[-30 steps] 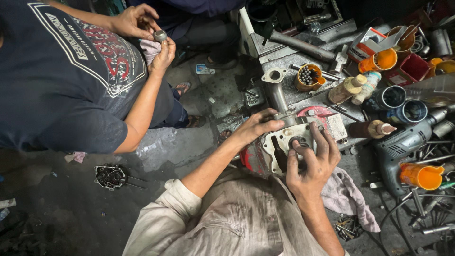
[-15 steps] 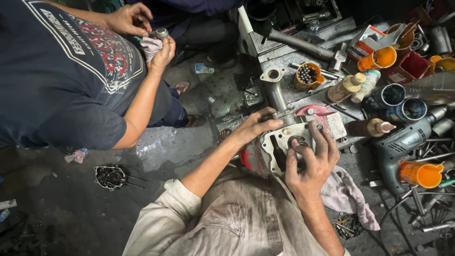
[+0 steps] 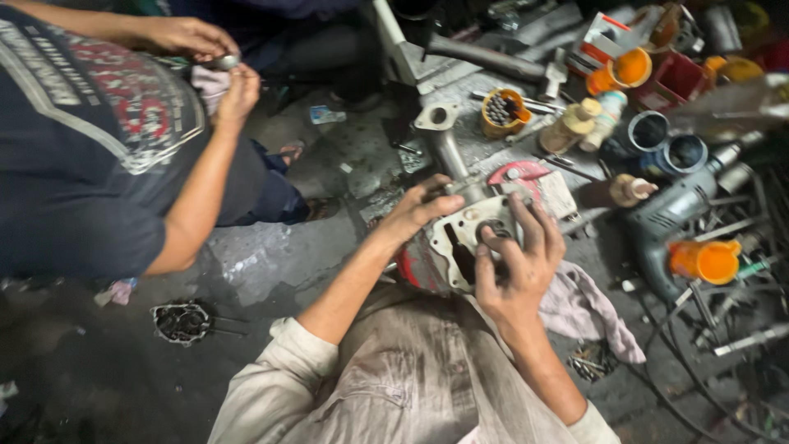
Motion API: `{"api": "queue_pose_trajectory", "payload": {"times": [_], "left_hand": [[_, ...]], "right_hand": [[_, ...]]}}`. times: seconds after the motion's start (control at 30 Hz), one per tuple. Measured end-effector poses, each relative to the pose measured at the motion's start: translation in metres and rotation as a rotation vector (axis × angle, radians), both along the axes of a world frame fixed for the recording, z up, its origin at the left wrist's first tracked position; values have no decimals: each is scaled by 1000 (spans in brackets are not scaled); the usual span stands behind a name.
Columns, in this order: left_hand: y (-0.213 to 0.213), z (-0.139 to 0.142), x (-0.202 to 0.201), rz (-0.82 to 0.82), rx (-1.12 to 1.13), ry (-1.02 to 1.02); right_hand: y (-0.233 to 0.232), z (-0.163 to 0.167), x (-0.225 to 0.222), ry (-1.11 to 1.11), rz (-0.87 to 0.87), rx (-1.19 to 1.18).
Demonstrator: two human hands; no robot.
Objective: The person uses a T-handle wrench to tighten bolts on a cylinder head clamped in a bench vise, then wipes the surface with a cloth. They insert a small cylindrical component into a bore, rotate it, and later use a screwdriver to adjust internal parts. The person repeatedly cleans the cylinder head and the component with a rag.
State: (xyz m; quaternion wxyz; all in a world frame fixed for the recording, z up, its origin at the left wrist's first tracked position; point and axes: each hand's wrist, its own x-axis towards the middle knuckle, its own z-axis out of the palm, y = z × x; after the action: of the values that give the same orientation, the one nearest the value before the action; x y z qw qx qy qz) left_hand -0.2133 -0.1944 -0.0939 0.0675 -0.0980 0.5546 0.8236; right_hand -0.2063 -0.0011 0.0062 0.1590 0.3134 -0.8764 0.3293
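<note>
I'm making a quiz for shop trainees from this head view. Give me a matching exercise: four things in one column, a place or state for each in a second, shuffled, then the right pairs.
Things:
1. engine casing
2. drill
3. rag
4. yellow cup

Places or states:
A. lying on the floor to the right, beside an orange cup
B. held between the left hand and the right hand
C. full of small dark metal parts
D. crumpled by the right wrist

Pairs: 1-B, 2-A, 3-D, 4-C
</note>
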Motion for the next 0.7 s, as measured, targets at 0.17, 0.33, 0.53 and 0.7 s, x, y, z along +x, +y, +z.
{"api": "queue_pose_trajectory", "payload": {"times": [0.17, 0.33, 0.53, 0.7], "left_hand": [[2, -1, -2, 1, 63, -45], [1, 5, 0, -20, 87, -72], [2, 14, -2, 18, -2, -20], [1, 21, -1, -37, 109, -35]], "right_hand": [[3, 5, -1, -26, -12, 42], [5, 3, -2, -37, -16, 75], [10, -3, -4, -40, 19, 7], [14, 8, 1, -70, 11, 47]]}}
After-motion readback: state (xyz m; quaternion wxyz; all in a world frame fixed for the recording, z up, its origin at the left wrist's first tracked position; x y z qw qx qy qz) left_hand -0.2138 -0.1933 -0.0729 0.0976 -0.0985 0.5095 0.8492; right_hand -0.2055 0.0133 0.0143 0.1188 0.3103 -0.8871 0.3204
